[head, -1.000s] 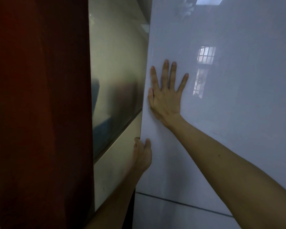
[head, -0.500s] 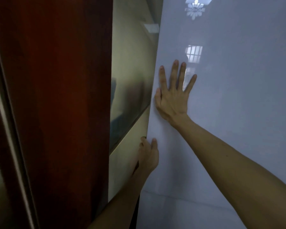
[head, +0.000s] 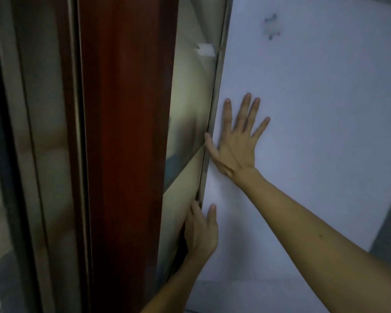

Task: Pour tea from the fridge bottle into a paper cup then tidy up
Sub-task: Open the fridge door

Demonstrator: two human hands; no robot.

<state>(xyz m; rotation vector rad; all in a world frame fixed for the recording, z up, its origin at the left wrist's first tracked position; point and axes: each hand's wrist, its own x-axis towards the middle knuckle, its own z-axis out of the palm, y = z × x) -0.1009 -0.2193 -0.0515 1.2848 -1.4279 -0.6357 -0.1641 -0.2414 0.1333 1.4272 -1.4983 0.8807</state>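
The white fridge door (head: 314,109) fills the right half of the head view, its left edge slightly away from the cabinet. My right hand (head: 235,141) lies flat on the door with fingers spread, thumb at the door's left edge. Lower down, my left hand (head: 201,231) grips that same edge, fingers hooked round it into the dark gap and thumb on the door front. No bottle or paper cup is in view.
A dark red wooden post (head: 127,154) stands close on the left of the fridge. Between them is the fridge's beige, glossy side wall (head: 185,114). A metal-framed glass panel (head: 32,154) lies further left. A grey lower door (head: 246,297) sits below.
The view has swung to the right and the door edge now shows a thin gap. Both hands stay at the same places on the door.
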